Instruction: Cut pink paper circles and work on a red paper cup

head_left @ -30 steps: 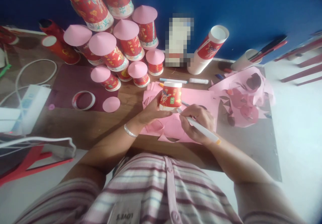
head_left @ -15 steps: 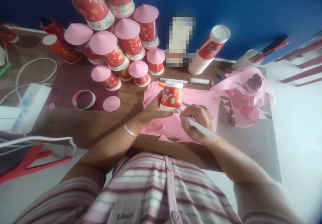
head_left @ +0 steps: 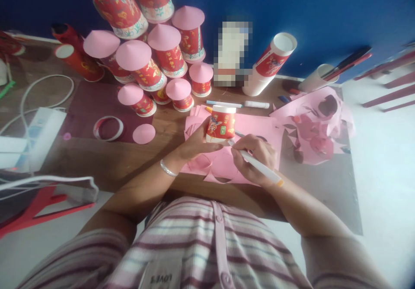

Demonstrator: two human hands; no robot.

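Note:
A red and white paper cup [head_left: 223,124] with a printed figure and gold lettering is in my left hand [head_left: 194,141], which is wrapped round its left side. My right hand [head_left: 256,157] is closed on a white marker [head_left: 259,165] with an orange end. The marker's tip is at the cup's lower white rim; whether it touches cannot be made out. Beneath both hands lie pink paper sheets [head_left: 266,126] with round cut-outs. Past the cup, a blue-tipped marker [head_left: 223,104] and a white marker cap or short pen [head_left: 256,104] lie on the table.
Several red cups with pink cone tops [head_left: 165,42] stand stacked at the back left. A tall cup stack [head_left: 270,64] leans at the back. Pink paper scraps [head_left: 317,124] are heaped right. A tape roll [head_left: 108,129], pink disc [head_left: 144,133] and power strip [head_left: 43,137] lie left.

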